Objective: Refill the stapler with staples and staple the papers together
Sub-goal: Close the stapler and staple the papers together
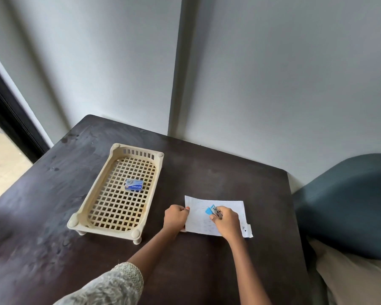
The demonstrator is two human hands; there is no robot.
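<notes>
Head view: right hand (227,221) fingers around stapler (212,211) over papers (198,219), left hand (175,217) pinching their edge, staple box (134,185) in tray (84,205) alongside

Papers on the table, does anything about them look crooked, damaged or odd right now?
Slightly. The papers are not squared up: a lower sheet's corner sticks out at the right past the top sheet. The left hand grips their left edge while the right hand holds the blue stapler over them. No tears visible.
</notes>
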